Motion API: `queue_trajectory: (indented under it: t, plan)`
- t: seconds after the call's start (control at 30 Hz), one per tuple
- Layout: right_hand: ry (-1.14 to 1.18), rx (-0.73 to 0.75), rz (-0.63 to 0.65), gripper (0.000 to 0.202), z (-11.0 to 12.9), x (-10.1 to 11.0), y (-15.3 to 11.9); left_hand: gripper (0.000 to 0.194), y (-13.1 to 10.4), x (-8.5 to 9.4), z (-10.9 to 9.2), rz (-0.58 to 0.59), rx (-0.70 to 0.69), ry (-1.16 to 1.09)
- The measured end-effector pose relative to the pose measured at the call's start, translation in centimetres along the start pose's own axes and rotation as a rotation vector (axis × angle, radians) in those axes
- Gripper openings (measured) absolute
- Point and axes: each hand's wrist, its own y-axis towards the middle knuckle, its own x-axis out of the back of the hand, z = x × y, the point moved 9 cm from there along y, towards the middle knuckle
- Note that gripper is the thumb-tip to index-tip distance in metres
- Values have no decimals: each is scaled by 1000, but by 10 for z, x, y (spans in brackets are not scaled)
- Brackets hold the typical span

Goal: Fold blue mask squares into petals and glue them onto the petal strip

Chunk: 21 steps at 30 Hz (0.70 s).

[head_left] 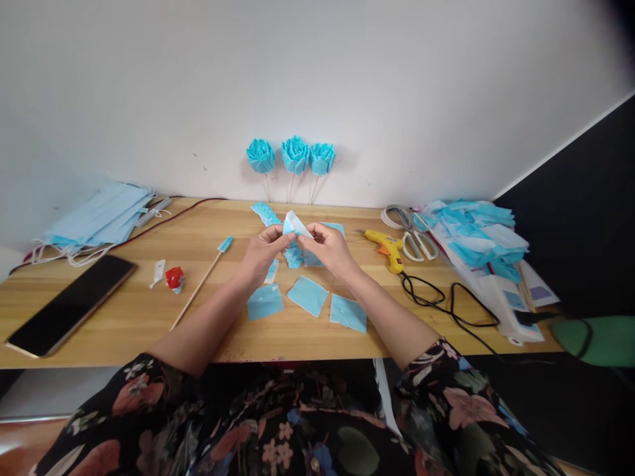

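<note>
Between my two hands, above the middle of the table, is a folded piece of blue and white mask fabric (pixel 294 223). My left hand (pixel 268 250) pinches its left side, and my right hand (pixel 327 246) pinches its right side. Under and behind the hands lies a row of folded blue petals (pixel 266 213), partly hidden. Closer to me are flat blue fabric pieces: one on the left (pixel 264 302), one in the middle (pixel 307 295) and one on the right (pixel 348 313). A thin wooden stick (pixel 201 284) with a blue wrapped tip lies left of my left hand.
Three blue fabric flowers (pixel 296 155) on sticks lean against the wall. A yellow glue gun (pixel 387 247), its black cord, and white-handled scissors (pixel 421 246) lie right, beside a fabric pile (pixel 476 231). Leftward are a phone (pixel 72 304), stacked masks (pixel 102 215) and a red wrapper (pixel 174 278).
</note>
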Motion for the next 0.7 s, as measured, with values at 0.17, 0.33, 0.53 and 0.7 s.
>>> queue_trajectory:
  t: [0.17,0.33,0.53,0.7]
  plan:
    - [17,-11,26,22,0,-3,-1,23,-1,4,-2,-38,1,38]
    - [44,-25,27,23,-1,-2,0,22,0,7,0,-58,1,43]
    - [60,-34,15,26,-2,2,2,23,4,11,0,-79,-20,7]
    - [83,-52,16,25,-4,3,3,24,5,12,-2,-82,-31,23]
